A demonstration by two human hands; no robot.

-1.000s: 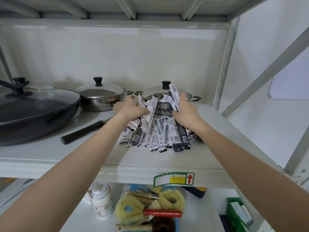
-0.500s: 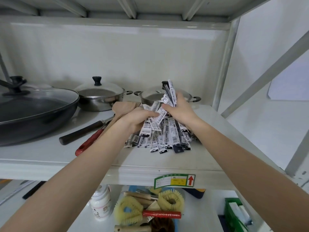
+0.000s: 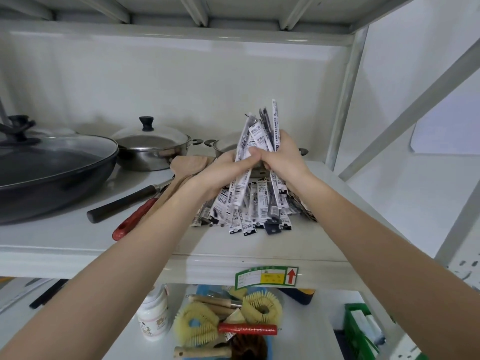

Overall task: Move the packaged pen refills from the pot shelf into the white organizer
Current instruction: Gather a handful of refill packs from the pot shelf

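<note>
At the far left a wide dark pan (image 3: 52, 175) with a glass lid sits on the white metal shelf (image 3: 78, 242), a shiny steel pot (image 3: 153, 149) behind it. Wooden and red-handled utensils (image 3: 145, 203) lie flat beside them. The left hand (image 3: 220, 172) and right hand (image 3: 283, 159) curl together round a fan of slim, crinkly packaged pen refills (image 3: 259, 136); more lie loose beneath, near the shelf's front edge, with bare room rightward.

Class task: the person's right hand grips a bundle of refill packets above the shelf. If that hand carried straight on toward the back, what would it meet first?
Probably the steel pot right behind the right hand; depth is unclear.
</note>
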